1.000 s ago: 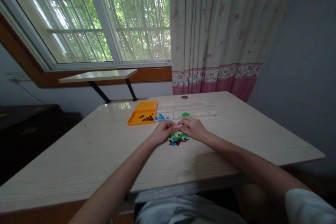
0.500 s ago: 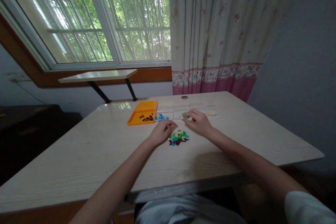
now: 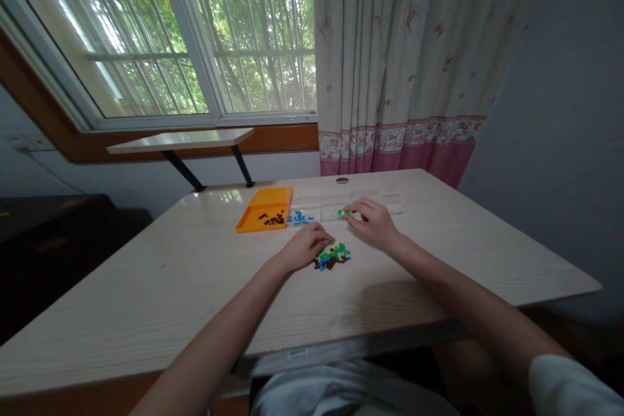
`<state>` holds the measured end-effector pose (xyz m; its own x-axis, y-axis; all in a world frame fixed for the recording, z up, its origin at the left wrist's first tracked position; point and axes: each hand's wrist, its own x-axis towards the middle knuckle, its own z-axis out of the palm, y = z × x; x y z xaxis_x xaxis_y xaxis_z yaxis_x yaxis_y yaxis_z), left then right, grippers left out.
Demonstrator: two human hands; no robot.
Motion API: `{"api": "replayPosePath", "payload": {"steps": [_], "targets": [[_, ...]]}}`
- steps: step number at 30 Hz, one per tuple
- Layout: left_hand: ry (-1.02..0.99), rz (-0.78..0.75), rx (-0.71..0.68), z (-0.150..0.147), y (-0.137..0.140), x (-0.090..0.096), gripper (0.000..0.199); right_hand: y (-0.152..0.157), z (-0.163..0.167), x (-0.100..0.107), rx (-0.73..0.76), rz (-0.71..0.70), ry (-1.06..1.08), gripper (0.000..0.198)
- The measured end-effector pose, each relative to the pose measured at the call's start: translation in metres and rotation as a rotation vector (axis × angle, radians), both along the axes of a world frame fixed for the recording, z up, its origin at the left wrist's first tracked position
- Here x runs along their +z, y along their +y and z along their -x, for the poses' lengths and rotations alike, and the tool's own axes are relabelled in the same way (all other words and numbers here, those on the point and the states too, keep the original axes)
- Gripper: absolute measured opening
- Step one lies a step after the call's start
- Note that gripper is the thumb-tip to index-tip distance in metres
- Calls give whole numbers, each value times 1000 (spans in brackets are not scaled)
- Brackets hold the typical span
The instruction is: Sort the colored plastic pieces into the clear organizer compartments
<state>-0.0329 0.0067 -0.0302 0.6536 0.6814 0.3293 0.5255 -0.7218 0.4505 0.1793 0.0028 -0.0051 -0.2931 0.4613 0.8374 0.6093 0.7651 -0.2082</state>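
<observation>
Small building bricks [image 3: 335,253] in green, blue, yellow and dark brown lie heaped on the table. My left hand [image 3: 306,247] rests at the heap's upper left edge, fingers curled together at the bricks; what they hold, if anything, is hidden. Over a clear compartment box [image 3: 327,214], my right hand [image 3: 374,223] pinches at a small green brick [image 3: 342,214] between thumb and fingertips. Blue bricks [image 3: 299,218] lie in the compartment to the left. Beside that, an orange box [image 3: 247,221] has dark brown bricks [image 3: 273,218] in it.
More clear compartments [image 3: 397,207] stretch right behind my right hand. A small raised shelf [image 3: 185,140] on black legs stands at the table's back left. Behind the table [image 3: 195,286] are a window and a curtain [image 3: 390,65]. A round dark disc [image 3: 342,180] sits near the back edge.
My left hand has shifted slightly right and its fingers now reach the heap's edge. My right hand has moved a little right, and the green in the compartment shows more plainly.
</observation>
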Motion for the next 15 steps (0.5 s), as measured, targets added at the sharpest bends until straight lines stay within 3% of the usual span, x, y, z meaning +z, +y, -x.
{"api": "replayPosePath", "payload": {"steps": [15], "targets": [[-15, 88, 47, 6, -2, 4, 21, -1, -2, 1, 54, -122, 51, 9]]}}
